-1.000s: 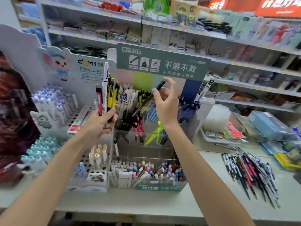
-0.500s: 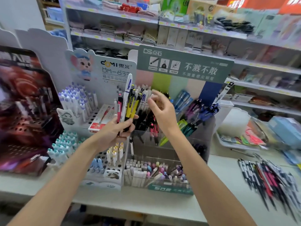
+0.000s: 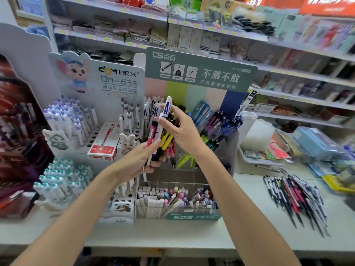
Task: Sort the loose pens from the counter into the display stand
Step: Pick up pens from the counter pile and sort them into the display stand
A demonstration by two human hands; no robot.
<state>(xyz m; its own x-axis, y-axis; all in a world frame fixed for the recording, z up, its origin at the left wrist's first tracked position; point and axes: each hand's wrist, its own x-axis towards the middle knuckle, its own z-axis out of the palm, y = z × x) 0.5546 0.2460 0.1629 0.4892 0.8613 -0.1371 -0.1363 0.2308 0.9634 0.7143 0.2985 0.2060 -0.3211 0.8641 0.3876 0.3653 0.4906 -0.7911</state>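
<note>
Half a second ago the right hand (image 3: pixel 184 133) was only reaching toward the bundle; now its fingers (image 3: pixel 176 114) pinch a white pen (image 3: pixel 166 109) with blue lettering, raised above the other pens. The left hand (image 3: pixel 138 160) has drifted rightward in front of the display stand (image 3: pixel 199 72) and grips the bundle of pens (image 3: pixel 164 141) – pink, yellow and black – with its fingers curled round it. Behind the hands, the stand's clear compartments hold blue pens (image 3: pixel 203 112), darker blue ones (image 3: pixel 228 123) and green ones (image 3: pixel 184 160); its front tray (image 3: pixel 192 215) is filled with small pastel pieces. A white stand (image 3: pixel 115 81) just left holds white pens with purple caps (image 3: pixel 63 120). More loose pens (image 3: pixel 295 200) lie on the counter (image 3: pixel 192 235) – well to the right.
</note>
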